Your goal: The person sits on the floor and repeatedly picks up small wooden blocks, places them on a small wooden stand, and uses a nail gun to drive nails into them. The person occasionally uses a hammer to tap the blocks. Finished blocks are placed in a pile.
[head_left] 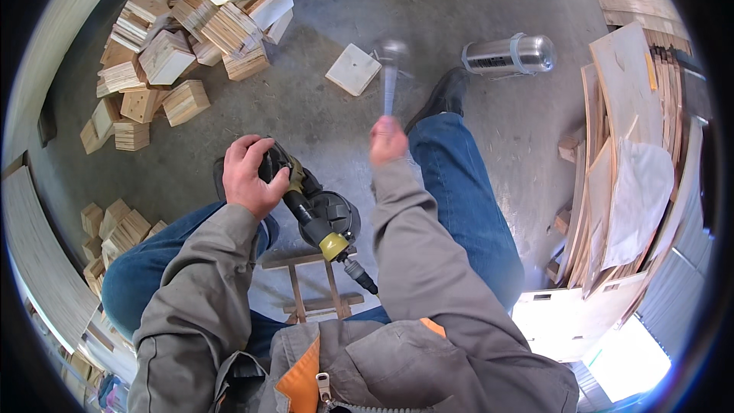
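My left hand (257,177) grips the black end of a pneumatic nail gun (330,243), its fingers curled over the end. The tool is black and olive-yellow, with a round magazine and a hose fitting pointing down toward my lap. My right hand (388,140) is closed round the handle of a hammer (389,90). Motion blurs the hammer's head, which is raised away from me. Beside it, on the concrete floor, lies a square pale plywood block (353,69). Whether the hammer touches anything is unclear.
Stacked plywood blocks (183,23) heap at the far left, with more blocks (115,229) by my left knee. A steel thermos (508,55) lies beyond my right shoe (442,98). Plywood sheets (623,153) lean at the right. Wooden slats (298,291) show between my legs.
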`<move>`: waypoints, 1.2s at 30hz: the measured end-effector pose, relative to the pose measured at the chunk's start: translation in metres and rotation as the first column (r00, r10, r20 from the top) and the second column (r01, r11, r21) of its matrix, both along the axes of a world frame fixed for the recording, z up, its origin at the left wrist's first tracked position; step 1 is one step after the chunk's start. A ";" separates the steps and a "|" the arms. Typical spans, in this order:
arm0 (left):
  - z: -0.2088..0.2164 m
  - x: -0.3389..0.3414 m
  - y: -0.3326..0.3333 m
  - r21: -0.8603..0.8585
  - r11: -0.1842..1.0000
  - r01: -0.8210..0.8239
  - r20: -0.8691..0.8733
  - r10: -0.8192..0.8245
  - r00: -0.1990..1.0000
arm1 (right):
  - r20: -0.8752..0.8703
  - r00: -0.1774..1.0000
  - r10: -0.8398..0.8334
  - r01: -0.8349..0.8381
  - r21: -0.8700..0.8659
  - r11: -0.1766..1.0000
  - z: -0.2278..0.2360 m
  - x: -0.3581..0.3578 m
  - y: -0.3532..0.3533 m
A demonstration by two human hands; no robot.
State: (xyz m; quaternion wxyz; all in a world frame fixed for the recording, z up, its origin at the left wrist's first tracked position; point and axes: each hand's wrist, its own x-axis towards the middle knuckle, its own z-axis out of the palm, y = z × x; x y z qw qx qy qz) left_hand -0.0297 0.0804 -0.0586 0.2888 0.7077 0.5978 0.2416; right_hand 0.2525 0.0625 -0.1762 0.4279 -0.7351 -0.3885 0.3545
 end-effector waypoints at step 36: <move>0.006 0.002 -0.003 0.018 0.999 -0.041 -0.044 0.042 0.998 | 0.189 0.932 0.310 -0.003 -0.850 0.527 -0.086 0.031 -0.083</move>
